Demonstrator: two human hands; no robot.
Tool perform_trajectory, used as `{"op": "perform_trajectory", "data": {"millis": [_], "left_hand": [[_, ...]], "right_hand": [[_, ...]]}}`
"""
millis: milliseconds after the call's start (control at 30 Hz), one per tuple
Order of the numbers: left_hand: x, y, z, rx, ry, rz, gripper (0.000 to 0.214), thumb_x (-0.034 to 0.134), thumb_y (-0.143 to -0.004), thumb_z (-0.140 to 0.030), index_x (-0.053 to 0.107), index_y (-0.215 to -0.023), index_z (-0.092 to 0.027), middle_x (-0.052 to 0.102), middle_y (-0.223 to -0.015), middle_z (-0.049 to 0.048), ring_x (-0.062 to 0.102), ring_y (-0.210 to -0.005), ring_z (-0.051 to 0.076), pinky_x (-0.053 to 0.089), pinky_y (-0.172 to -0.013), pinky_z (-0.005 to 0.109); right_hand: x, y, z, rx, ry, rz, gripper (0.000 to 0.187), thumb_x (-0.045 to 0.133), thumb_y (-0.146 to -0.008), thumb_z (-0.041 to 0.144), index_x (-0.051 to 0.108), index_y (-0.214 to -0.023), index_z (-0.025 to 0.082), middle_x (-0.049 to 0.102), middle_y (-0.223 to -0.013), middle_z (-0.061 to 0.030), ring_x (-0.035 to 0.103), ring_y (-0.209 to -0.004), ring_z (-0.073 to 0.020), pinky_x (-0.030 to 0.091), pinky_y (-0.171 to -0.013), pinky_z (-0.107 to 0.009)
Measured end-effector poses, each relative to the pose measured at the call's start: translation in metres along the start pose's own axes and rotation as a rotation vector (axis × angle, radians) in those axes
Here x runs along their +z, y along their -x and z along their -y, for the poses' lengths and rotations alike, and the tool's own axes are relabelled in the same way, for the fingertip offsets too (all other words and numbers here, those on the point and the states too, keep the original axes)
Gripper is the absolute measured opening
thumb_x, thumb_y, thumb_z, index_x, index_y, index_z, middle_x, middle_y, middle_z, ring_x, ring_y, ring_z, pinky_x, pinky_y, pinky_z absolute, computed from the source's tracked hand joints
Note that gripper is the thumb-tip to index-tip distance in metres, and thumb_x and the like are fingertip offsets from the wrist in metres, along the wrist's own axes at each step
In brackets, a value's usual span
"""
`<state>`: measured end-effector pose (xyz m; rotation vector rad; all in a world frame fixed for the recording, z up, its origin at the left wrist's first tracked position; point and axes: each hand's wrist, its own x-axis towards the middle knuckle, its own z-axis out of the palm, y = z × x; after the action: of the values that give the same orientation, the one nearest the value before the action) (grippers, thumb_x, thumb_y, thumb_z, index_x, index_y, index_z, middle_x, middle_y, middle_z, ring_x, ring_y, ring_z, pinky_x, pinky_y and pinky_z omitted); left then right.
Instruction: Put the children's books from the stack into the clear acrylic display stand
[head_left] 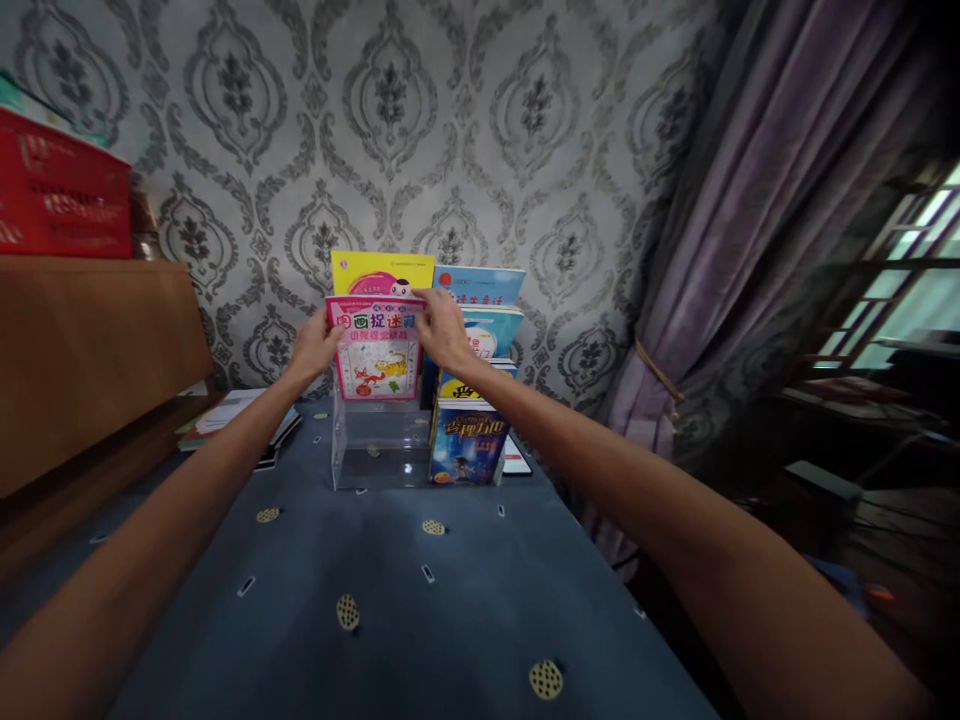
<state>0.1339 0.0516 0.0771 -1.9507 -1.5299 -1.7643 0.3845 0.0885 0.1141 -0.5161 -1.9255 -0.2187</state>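
Observation:
Both my arms reach forward over a blue patterned tablecloth (390, 600) to a clear tiered rack (371, 445) by the wall. My left hand (313, 348) grips the left edge of a pink-bordered children's book (376, 350). My right hand (442, 325) pinches the same book at its top right corner. The book stands upright in a middle tier on the rack's left side. Behind it rises a yellow book (382, 272). On the rack's right side stand several books stepped down toward me, with a dark blue book (466, 445) in front.
A wooden cabinet (90, 350) stands at left with a red box (60, 190) on top. Flat books (232, 415) lie on the table left of the rack. A phone (516, 462) lies right of it. Purple curtains (750, 250) hang at right beside a window.

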Motion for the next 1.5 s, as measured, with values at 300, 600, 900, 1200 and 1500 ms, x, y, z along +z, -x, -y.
{"op": "perform_trajectory", "data": {"millis": [300, 600, 900, 1200, 1500], "left_hand": [[0.006, 0.014, -0.011, -0.088, -0.336, 0.018, 0.023, 0.05, -0.092, -0.033, 0.06, -0.105, -0.018, 0.072, -0.102, 0.0136, 0.067, -0.101, 0.032, 0.051, -0.092, 0.044], [0.002, 0.022, -0.023, -0.207, -0.557, 0.115, 0.027, 0.047, -0.094, -0.031, 0.059, -0.114, -0.018, 0.073, -0.111, 0.0162, 0.068, -0.106, 0.033, 0.05, -0.089, 0.04], [0.007, 0.025, -0.015, -0.256, -0.58, 0.148, 0.028, 0.045, -0.095, -0.028, 0.064, -0.112, -0.017, 0.074, -0.111, 0.0156, 0.067, -0.106, 0.031, 0.049, -0.089, 0.037], [0.015, 0.032, -0.013, -0.275, -0.518, 0.188, 0.025, 0.048, -0.094, -0.026, 0.062, -0.112, -0.016, 0.074, -0.108, 0.0154, 0.069, -0.1, 0.028, 0.05, -0.083, 0.034], [0.015, 0.035, -0.012, -0.24, -0.589, 0.202, 0.027, 0.047, -0.094, -0.028, 0.062, -0.115, -0.019, 0.074, -0.113, 0.0144, 0.066, -0.11, 0.029, 0.049, -0.088, 0.036]], "right_hand": [[0.004, 0.063, 0.01, -0.035, -0.1, 0.169, 0.037, 0.048, -0.086, 0.008, 0.066, -0.116, 0.02, 0.063, -0.128, -0.0125, 0.057, -0.123, -0.0266, 0.046, -0.108, -0.049], [0.016, 0.091, 0.017, 0.126, -0.136, 0.318, 0.042, 0.053, -0.083, 0.006, 0.068, -0.12, 0.019, 0.059, -0.139, -0.014, 0.057, -0.131, -0.0281, 0.046, -0.112, -0.049], [0.022, 0.096, 0.007, 0.199, -0.134, 0.308, 0.04, 0.056, -0.081, 0.007, 0.07, -0.116, 0.02, 0.061, -0.137, -0.013, 0.057, -0.131, -0.0277, 0.044, -0.114, -0.049], [0.034, 0.101, 0.006, 0.21, -0.153, 0.327, 0.037, 0.057, -0.082, 0.007, 0.069, -0.115, 0.019, 0.063, -0.136, -0.014, 0.056, -0.133, -0.0289, 0.042, -0.115, -0.053], [0.037, 0.103, 0.005, 0.201, -0.149, 0.339, 0.034, 0.057, -0.085, 0.009, 0.069, -0.115, 0.019, 0.063, -0.136, -0.0152, 0.054, -0.135, -0.0286, 0.043, -0.115, -0.051]]}}
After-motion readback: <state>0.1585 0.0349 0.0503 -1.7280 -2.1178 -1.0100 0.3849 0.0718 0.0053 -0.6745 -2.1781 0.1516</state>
